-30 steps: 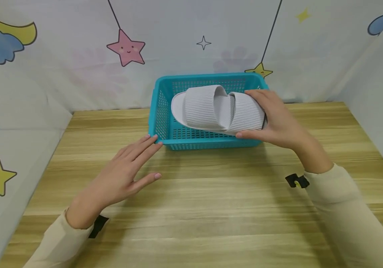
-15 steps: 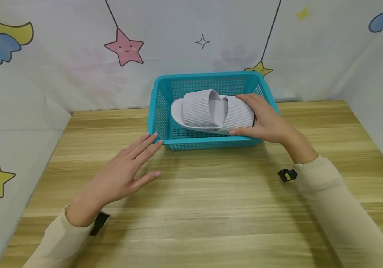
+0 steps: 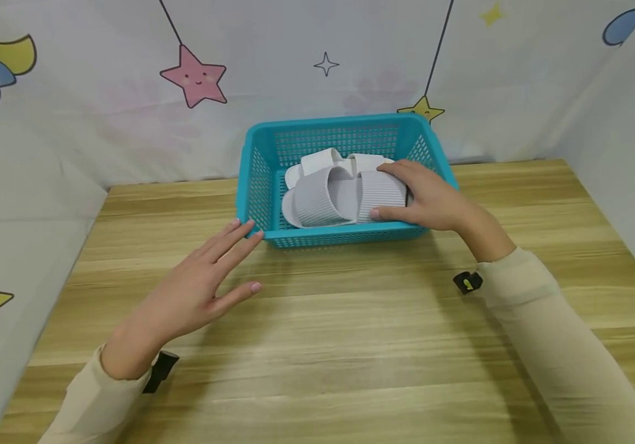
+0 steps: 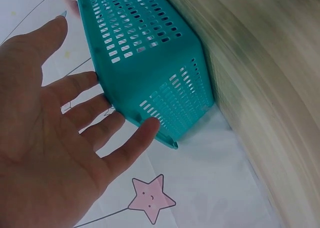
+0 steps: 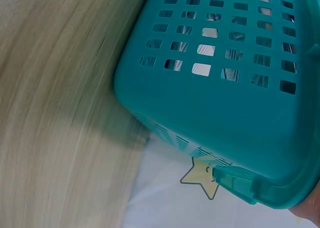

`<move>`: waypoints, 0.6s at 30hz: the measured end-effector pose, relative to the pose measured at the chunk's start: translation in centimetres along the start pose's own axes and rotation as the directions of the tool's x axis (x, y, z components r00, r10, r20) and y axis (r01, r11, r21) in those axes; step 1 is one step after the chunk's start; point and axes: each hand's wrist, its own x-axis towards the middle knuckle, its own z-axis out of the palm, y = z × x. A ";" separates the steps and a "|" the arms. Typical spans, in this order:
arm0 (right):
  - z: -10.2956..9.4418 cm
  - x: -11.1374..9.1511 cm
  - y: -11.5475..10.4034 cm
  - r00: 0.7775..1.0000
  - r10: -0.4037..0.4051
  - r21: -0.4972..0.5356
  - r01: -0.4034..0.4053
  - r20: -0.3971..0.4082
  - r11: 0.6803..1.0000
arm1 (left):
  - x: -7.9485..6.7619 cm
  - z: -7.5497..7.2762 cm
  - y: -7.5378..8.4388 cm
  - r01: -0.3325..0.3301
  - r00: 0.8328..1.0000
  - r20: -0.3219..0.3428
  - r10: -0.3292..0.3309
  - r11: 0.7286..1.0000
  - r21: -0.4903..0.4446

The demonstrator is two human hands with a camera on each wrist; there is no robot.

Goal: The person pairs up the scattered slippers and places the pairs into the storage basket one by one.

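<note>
A pair of light grey ribbed slippers [image 3: 314, 200], fitted together end to end, is inside the turquoise basket [image 3: 345, 234] along its near side. My right hand [image 3: 431, 197] grips their right end, thumb on the near side and fingers over the far side. Behind them lie white slippers [image 3: 317, 161], partly covered by the grey ones and the hand. With straight fingers, my left hand [image 3: 201, 277] touches the basket's near left corner. In the left wrist view, the left fingertips [image 4: 150, 125] rest along the basket's rim. Basket walls mostly hide the slippers from the right wrist view.
The basket stands at the back of a wooden table [image 3: 317, 345], against a white cloth [image 3: 273, 74] printed with stars. Cloth walls also border the table on the left and right. Small black wrist straps [image 3: 468, 282] show at both sleeves.
My right hand has lowered the grey slippers into the basket, toward its near side and slightly left. White slippers behind them have come into sight. The left hand stays at the corner.
</note>
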 end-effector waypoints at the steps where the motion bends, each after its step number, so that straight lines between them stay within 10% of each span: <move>1: 0.0 0.0 0.0 1.000 0.001 0.003 -0.001 0.007 1.000 | 0.0 0.0 0.0 0.000 1.000 0.000 0.000 1.000 -0.003; 18: 0.1 0.7 0.2 0.995 -0.037 -0.007 0.038 0.094 0.999 | 0.1 0.1 0.2 0.007 1.000 -0.002 -0.007 1.000 -0.011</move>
